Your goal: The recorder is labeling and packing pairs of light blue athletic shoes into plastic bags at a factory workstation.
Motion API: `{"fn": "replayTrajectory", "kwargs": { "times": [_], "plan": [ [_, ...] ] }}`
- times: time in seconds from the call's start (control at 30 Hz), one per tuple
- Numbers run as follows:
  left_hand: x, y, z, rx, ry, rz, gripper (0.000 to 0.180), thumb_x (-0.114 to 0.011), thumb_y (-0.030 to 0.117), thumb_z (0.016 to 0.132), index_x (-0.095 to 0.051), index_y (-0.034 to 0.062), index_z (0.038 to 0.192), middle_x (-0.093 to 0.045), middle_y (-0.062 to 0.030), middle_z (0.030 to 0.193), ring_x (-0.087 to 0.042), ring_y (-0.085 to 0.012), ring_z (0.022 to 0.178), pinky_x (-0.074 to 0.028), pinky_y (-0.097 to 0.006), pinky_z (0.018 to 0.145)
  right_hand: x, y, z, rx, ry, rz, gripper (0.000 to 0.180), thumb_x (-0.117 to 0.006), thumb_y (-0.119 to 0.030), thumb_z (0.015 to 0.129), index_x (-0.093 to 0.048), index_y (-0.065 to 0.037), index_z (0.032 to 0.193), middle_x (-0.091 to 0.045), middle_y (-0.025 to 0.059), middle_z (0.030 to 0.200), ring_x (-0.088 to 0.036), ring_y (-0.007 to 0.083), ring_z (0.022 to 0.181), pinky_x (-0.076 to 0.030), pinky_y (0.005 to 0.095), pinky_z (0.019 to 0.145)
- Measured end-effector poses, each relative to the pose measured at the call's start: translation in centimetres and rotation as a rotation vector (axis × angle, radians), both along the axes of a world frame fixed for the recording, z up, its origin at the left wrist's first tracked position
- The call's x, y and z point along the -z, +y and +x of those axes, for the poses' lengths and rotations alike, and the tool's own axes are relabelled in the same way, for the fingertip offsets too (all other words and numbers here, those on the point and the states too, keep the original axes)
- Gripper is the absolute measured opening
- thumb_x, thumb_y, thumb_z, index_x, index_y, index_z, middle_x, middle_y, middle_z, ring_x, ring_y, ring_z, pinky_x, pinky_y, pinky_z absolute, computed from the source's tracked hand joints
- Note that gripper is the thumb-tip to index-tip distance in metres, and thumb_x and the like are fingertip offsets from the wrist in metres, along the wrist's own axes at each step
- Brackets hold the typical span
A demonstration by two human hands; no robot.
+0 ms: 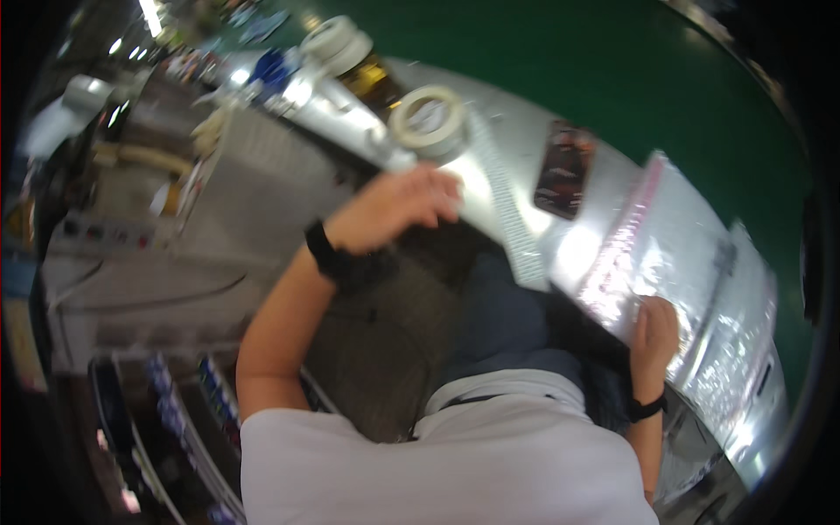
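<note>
Head view: right hand [655,334], fingers curled, at near edge of plastic bags [678,245] spread beyond it. Left hand [394,206], fingers half-bent, just short of tape roll [444,140]. Blur: can't tell whether either grips anything. Bags laid out, none lifted; most work judged left.
</note>
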State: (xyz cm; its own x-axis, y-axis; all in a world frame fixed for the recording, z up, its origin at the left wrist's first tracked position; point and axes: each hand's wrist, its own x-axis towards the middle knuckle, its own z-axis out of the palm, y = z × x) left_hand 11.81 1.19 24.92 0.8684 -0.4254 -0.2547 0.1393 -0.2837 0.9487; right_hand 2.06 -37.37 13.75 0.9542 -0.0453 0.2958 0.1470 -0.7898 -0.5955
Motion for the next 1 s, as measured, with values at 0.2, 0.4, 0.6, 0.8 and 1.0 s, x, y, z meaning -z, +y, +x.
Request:
{"fn": "replayTrajectory", "kwargs": {
  "times": [0.2, 0.4, 0.6, 0.8, 1.0],
  "plan": [
    [7.0, -8.6, -4.1, 0.491, 0.145, 0.13, 0.034, -0.056, 0.016, 0.09, -0.052, -0.0009, 0.118, -0.061, -0.01, 0.109, -0.058, -0.0169, 0.099, -0.046, -0.029, 0.086, -2.5, -6.8, 0.6, 0.57, 0.096, 1.175, 0.013, -0.051, -0.017, 0.091, -0.056, -0.005, 0.094, -0.059, 0.0028, 0.085, -0.059, 0.012, 0.074, -0.048, 0.0237, 0.063],
    [10.1, -6.2, -4.6, 0.152, 0.356, 0.249, 0.029, -0.049, 0.021, 0.093, -0.061, -0.0023, 0.103, -0.066, -0.0096, 0.092, -0.064, -0.0147, 0.084, -0.049, -0.025, 0.072, 0.2, -19.3, -10.1, 1.006, -0.085, 0.647, 0.015, -0.056, -0.015, 0.086, -0.053, -0.003, 0.092, -0.058, 0.0041, 0.083, -0.057, 0.0159, 0.07, -0.045, 0.0262, 0.064],
    [12.4, -3.7, -5.4, -0.301, 0.45, -0.148, 0.038, -0.051, 0.024, 0.093, -0.047, -0.0015, 0.121, -0.058, -0.013, 0.111, -0.065, -0.0216, 0.086, -0.052, -0.028, 0.07, 2.6, -18.1, -13.3, 1.094, -0.17, -0.154, 0.024, -0.051, -0.007, 0.086, -0.051, 0.003, 0.108, -0.052, 0.0154, 0.111, -0.049, 0.0246, 0.1, -0.042, 0.0322, 0.079],
    [13.8, -9.5, -4.3, -0.075, 0.308, -0.022, 0.023, -0.058, 0.026, 0.089, -0.062, 0.0031, 0.091, -0.058, 0.0, 0.07, -0.054, -0.0057, 0.062, -0.043, -0.019, 0.054, -2.1, -5.8, -6.1, 0.337, -0.023, 0.259, 0.022, -0.047, 0.003, 0.083, -0.054, 0.003, 0.104, -0.057, 0.0123, 0.104, -0.055, 0.0222, 0.095, -0.042, 0.0295, 0.08],
    [11.4, -10.3, -6.2, -0.127, 0.384, -0.333, 0.026, -0.054, 0.031, 0.092, -0.058, 0.0059, 0.094, -0.052, 0.0026, 0.064, -0.048, -0.0046, 0.055, -0.039, -0.019, 0.051, -1.3, 6.0, -1.1, -0.347, 0.309, 0.616, 0.037, -0.058, -0.001, 0.077, -0.05, 0.001, 0.113, -0.053, 0.018, 0.115, -0.054, 0.0299, 0.102, -0.045, 0.0363, 0.085]
  ]
}}
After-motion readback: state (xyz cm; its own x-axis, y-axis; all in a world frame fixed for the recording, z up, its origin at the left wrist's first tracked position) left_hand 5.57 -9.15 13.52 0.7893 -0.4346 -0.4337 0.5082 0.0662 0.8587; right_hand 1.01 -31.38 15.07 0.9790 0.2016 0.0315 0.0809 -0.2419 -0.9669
